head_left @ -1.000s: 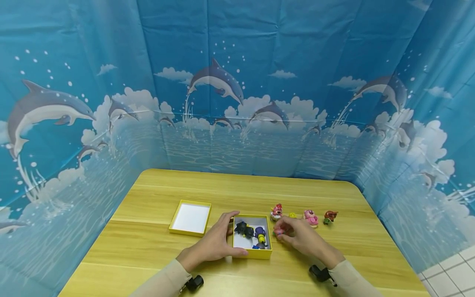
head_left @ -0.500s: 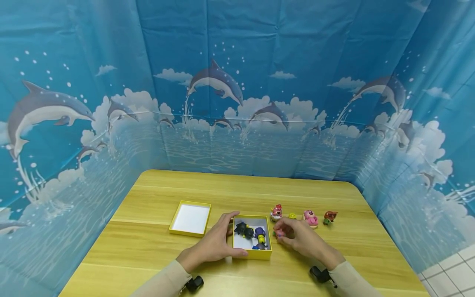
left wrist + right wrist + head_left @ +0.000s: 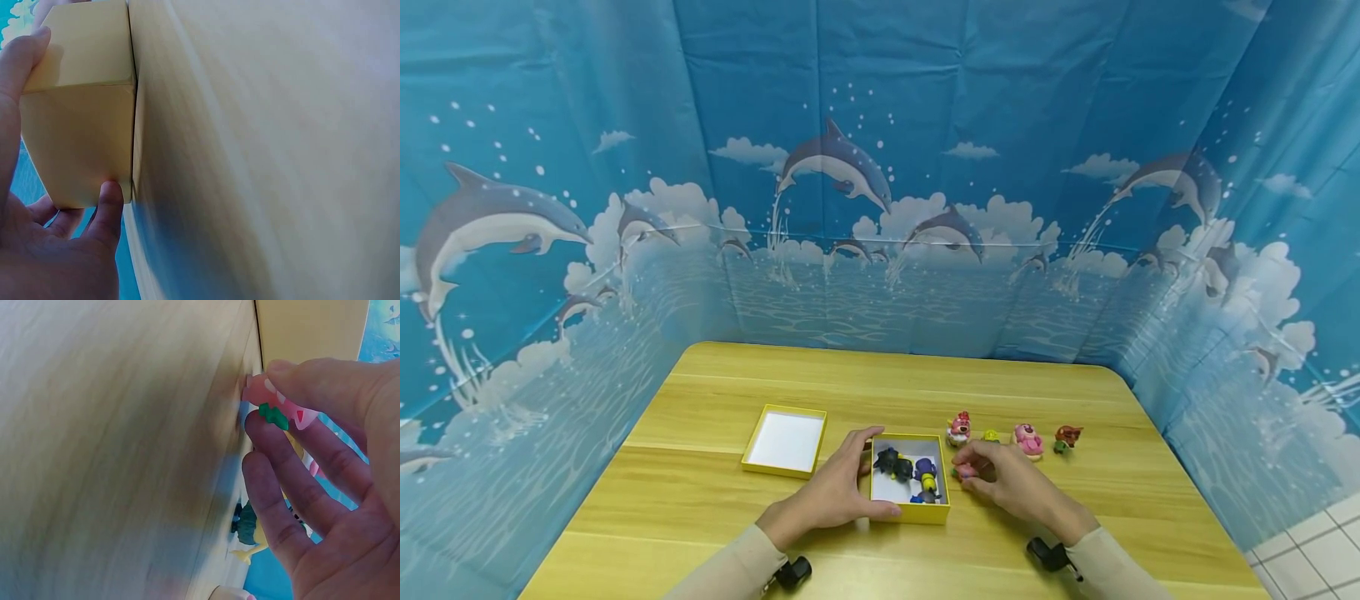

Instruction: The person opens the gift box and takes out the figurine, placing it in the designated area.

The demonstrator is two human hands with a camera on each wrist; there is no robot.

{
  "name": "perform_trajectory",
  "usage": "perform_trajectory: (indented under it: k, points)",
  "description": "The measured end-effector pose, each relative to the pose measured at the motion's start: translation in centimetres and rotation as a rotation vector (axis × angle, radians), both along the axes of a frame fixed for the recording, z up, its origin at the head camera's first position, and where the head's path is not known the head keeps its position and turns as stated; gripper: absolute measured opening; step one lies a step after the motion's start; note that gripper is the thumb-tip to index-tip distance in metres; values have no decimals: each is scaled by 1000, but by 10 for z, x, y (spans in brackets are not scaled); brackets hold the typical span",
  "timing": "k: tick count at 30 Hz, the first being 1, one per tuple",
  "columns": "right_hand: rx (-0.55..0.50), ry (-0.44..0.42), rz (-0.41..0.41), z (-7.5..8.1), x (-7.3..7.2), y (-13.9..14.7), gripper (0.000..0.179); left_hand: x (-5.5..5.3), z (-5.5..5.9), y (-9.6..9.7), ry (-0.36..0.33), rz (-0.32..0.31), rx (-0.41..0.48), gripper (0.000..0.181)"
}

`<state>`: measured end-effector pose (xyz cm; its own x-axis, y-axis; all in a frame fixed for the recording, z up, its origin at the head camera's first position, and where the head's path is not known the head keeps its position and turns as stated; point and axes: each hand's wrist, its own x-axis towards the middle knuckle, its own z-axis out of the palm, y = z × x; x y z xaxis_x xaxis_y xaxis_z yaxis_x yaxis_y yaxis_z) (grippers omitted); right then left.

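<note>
My left hand (image 3: pixel 837 490) grips a yellow open box (image 3: pixel 917 514) by its left side, thumb along the front wall and fingers round the left and back. Inside the box lie several dark figurines, among them a black one (image 3: pixel 887 461) and a purple and yellow one (image 3: pixel 926 471). Just right of the box, my right hand (image 3: pixel 1018 482) pinches a small pink figurine (image 3: pixel 256 390) between thumb and fingers, low at the tabletop. A green piece shows on that figurine in the right wrist view. The fingers cover part of it.
A yellow-rimmed lid (image 3: pixel 786 442) with a white inside lies left of the box. Behind my right hand stand a red-topped pink figurine (image 3: pixel 958 428), a yellow one (image 3: pixel 992 436) partly hidden, a pink bear (image 3: pixel 1027 441) and a brown and green one (image 3: pixel 1066 439).
</note>
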<state>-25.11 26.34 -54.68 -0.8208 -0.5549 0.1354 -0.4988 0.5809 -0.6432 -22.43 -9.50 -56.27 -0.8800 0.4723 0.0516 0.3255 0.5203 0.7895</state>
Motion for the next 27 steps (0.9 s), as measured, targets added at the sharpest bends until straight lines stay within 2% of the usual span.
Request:
perform_trajectory:
  k: [13, 22, 27]
  points:
    - [20, 12, 5, 3, 1, 2, 29, -1, 0, 0, 6, 3, -6, 129]
    - [37, 76, -18, 10, 5, 1, 37, -1, 0, -1, -11, -14, 24, 127]
    - [55, 133, -29, 15, 7, -1, 34, -2, 0, -1, -18, -19, 38, 126]
